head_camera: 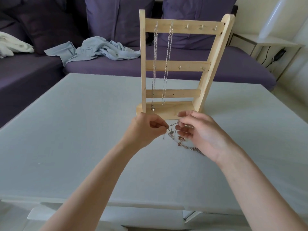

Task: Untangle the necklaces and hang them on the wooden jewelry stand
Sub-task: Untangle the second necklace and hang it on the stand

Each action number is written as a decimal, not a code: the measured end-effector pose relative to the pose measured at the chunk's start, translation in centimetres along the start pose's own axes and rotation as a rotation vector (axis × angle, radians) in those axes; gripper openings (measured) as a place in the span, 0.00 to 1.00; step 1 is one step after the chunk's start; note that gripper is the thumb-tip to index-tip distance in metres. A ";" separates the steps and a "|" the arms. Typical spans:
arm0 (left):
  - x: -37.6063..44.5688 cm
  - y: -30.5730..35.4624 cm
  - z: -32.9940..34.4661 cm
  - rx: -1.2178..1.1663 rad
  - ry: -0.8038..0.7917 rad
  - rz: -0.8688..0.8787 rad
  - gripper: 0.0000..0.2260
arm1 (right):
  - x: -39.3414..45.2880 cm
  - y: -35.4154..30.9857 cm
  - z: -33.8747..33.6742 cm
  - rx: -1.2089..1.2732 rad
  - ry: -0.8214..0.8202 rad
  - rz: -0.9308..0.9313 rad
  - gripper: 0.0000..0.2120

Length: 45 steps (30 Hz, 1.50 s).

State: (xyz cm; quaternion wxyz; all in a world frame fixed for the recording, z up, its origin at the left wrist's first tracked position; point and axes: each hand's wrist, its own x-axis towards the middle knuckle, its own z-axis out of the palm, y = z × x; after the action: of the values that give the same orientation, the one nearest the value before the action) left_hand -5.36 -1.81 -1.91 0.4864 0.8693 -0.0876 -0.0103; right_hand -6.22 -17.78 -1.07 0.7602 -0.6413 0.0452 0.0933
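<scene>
left hand (146, 129) fingers (160, 125) pinch a strand of tangled necklaces (179, 139), centre frame | right hand (198, 132) fingers pinch the knot's other side | rest of tangle trails on table (66, 130) | tip: tease loops loose, don't yank | wooden jewelry stand (175, 65) just behind hands, two chains hung upper left, right hooks free | open room left and near.

a home living room: purple sofa (166, 64) with cushions (116, 17), crumpled clothes (100, 49), pale table (83, 130).
</scene>
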 end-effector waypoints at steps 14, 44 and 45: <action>-0.4 1.1 0.2 -0.787 -0.129 -0.243 0.07 | -0.4 0.2 0.2 -0.112 -0.101 0.004 0.05; -0.5 1.2 0.6 -0.261 -0.109 -0.058 0.07 | -0.8 -0.1 0.2 -0.226 0.059 0.025 0.02; -0.5 1.3 0.5 -0.308 -0.112 -0.084 0.07 | -0.8 -0.1 0.2 -0.202 0.064 0.035 0.02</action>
State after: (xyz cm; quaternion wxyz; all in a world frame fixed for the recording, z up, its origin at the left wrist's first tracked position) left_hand -6.12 -2.77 -1.14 0.6072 0.7856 -0.0754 -0.0922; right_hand -6.98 -17.65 -0.75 0.6882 -0.7164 0.0711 0.0901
